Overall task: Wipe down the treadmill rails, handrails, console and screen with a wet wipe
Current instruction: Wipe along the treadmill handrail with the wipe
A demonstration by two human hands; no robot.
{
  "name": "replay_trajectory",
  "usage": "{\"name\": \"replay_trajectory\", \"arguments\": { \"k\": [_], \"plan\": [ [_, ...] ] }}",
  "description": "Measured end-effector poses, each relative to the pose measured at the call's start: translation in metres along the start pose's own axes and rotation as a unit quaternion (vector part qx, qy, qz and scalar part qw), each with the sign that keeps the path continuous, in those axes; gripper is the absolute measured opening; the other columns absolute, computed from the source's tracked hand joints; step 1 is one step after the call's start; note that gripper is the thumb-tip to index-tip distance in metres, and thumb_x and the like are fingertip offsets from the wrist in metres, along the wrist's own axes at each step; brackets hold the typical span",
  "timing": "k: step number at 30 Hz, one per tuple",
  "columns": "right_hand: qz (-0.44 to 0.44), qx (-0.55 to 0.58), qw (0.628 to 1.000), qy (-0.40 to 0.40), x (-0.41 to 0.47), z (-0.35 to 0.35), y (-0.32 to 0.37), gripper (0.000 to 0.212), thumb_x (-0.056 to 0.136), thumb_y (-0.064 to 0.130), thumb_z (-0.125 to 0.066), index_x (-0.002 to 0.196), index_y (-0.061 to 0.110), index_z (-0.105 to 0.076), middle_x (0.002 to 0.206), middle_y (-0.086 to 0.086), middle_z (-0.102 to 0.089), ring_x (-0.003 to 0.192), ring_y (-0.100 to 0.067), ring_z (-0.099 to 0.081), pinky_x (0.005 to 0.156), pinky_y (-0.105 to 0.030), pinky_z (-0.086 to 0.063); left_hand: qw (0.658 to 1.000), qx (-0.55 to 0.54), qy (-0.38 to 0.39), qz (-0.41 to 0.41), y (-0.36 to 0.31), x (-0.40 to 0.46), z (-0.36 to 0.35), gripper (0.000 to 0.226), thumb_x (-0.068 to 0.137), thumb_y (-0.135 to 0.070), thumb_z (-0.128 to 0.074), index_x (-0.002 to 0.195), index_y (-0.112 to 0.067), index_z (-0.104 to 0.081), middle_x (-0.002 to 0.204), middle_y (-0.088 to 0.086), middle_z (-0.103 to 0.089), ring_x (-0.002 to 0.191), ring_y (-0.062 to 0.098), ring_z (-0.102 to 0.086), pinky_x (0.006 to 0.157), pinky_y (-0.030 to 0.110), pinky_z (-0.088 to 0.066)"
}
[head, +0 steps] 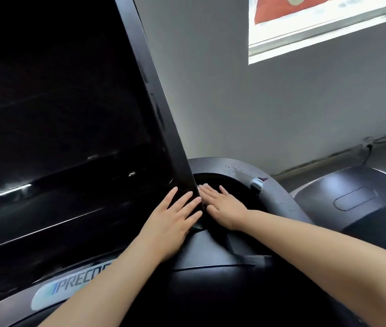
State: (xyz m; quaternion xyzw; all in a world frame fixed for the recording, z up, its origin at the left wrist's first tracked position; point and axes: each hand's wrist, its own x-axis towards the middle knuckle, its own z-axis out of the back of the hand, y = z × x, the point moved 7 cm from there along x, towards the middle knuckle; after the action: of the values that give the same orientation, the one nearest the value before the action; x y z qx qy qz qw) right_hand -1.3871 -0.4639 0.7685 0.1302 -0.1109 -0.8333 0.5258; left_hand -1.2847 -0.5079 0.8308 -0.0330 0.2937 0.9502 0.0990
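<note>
2 flat hands: left hand (175,218) on screen (64,109) corner, right hand (222,204) beside; grey handrail (277,194) right.

Only two hands and forearms of the person are seen, the arms entering from about five and seven o'clock. The left hand (172,223) and the right hand (222,205) are both bare: no glove, ring, watch or bracelet is worn on either, and the nails are kept short and unpainted as far as can be told. Both forearms are uncovered along their whole visible length, no sleeve or cuff being shown before the lower edge of the view is reached, so what is worn higher up cannot be told.
</note>
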Motion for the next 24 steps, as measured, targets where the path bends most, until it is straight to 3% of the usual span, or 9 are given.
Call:
{"name": "replay_trajectory", "arguments": {
  "k": [2, 3, 6, 11, 15, 16, 18, 20, 24],
  "plan": [
    [0.051, -0.094, 0.994, -0.009, 0.004, 0.005, -0.006, 0.076, 0.079, 0.035, -0.001, 0.152, 0.016, -0.003, 0.16, -0.001, -0.002, 0.146, -0.011, 0.005, 0.114, -0.031, 0.012, 1.0, -0.007, -0.011, -0.009, 0.0, 0.003, 0.002, 0.046, 0.074, -0.036, -0.068, 0.118, -0.026, -0.065, 0.135, 0.004, -0.054, 0.127, 0.025, -0.048, 0.114, 0.05, -0.007],
    [0.074, -0.159, 0.984, -0.018, 0.009, 0.008, -0.008, 0.084, 0.071, 0.038, 0.007, 0.152, 0.016, -0.003, 0.16, 0.0, -0.001, 0.146, -0.012, 0.006, 0.113, -0.031, 0.015, 0.999, -0.009, -0.032, -0.02, -0.001, 0.004, 0.005, 0.039, 0.074, -0.034, -0.062, 0.111, -0.025, -0.07, 0.129, 0.004, -0.059, 0.122, 0.025, -0.054, 0.112, 0.049, -0.01],
    [0.106, -0.274, 0.955, -0.041, 0.027, 0.017, -0.009, 0.089, 0.068, 0.037, 0.014, 0.152, 0.015, -0.004, 0.16, 0.0, -0.001, 0.146, -0.014, 0.008, 0.105, -0.031, 0.026, 0.999, -0.01, -0.03, -0.002, 0.004, 0.004, 0.004, 0.049, 0.076, -0.027, -0.034, 0.107, -0.023, -0.072, 0.124, 0.004, -0.063, 0.118, 0.026, -0.057, 0.111, 0.047, -0.008],
    [0.128, -0.335, 0.933, -0.039, 0.038, 0.013, -0.012, 0.089, 0.068, 0.036, 0.012, 0.151, 0.015, -0.013, 0.159, 0.0, -0.009, 0.146, -0.015, 0.002, 0.101, -0.034, 0.033, 0.999, 0.024, -0.04, -0.007, 0.007, 0.005, 0.005, 0.04, 0.074, -0.033, -0.056, 0.111, -0.023, -0.07, 0.128, 0.005, -0.06, 0.121, 0.025, -0.054, 0.112, 0.047, -0.008],
    [0.092, -0.294, 0.95, -0.04, 0.042, 0.022, -0.011, 0.067, 0.077, 0.034, -0.023, 0.13, 0.011, -0.056, 0.137, -0.003, -0.054, 0.13, -0.018, -0.047, 0.114, -0.038, -0.002, 0.998, 0.01, -0.058, 0.022, 0.013, 0.01, 0.006, 0.049, 0.079, -0.027, -0.036, 0.116, -0.022, -0.067, 0.132, 0.007, -0.056, 0.125, 0.026, -0.051, 0.113, 0.047, -0.008],
    [0.071, -0.267, 0.959, -0.063, 0.045, 0.027, -0.009, 0.066, 0.079, 0.034, -0.022, 0.133, 0.01, -0.053, 0.14, -0.004, -0.051, 0.131, -0.018, -0.046, 0.115, -0.039, -0.006, 0.998, 0.012, -0.054, 0.026, 0.014, 0.011, 0.006, 0.049, 0.079, -0.027, -0.036, 0.117, -0.022, -0.067, 0.132, 0.007, -0.056, 0.125, 0.026, -0.051, 0.113, 0.047, -0.008],
    [0.037, -0.247, 0.962, -0.112, 0.053, 0.037, -0.009, 0.065, 0.09, 0.034, -0.01, 0.148, 0.011, -0.026, 0.156, -0.003, -0.024, 0.143, -0.018, -0.023, 0.116, -0.041, 0.0, 0.998, 0.023, -0.052, 0.027, 0.015, 0.012, 0.004, 0.049, 0.079, -0.027, -0.035, 0.117, -0.022, -0.066, 0.133, 0.007, -0.056, 0.125, 0.026, -0.05, 0.113, 0.047, -0.008],
    [0.013, -0.212, 0.975, -0.071, 0.061, 0.041, -0.008, 0.057, 0.099, 0.034, -0.012, 0.152, 0.014, -0.006, 0.16, -0.001, -0.005, 0.147, -0.018, -0.005, 0.116, -0.039, 0.005, 0.998, 0.033, -0.052, 0.022, 0.015, 0.012, 0.003, 0.051, 0.079, -0.026, -0.034, 0.118, -0.022, -0.066, 0.133, 0.007, -0.056, 0.126, 0.026, -0.05, 0.113, 0.048, -0.007],
    [0.008, -0.159, 0.986, -0.049, 0.083, 0.049, -0.011, 0.054, 0.102, 0.035, -0.016, 0.152, 0.02, -0.005, 0.16, 0.001, -0.004, 0.147, -0.017, -0.003, 0.117, -0.039, 0.005, 0.997, 0.035, -0.057, 0.024, 0.016, 0.009, 0.001, 0.053, 0.078, -0.027, -0.032, 0.12, -0.022, -0.064, 0.134, 0.006, -0.055, 0.128, 0.024, -0.048, 0.112, 0.049, -0.008]
  ]
}}
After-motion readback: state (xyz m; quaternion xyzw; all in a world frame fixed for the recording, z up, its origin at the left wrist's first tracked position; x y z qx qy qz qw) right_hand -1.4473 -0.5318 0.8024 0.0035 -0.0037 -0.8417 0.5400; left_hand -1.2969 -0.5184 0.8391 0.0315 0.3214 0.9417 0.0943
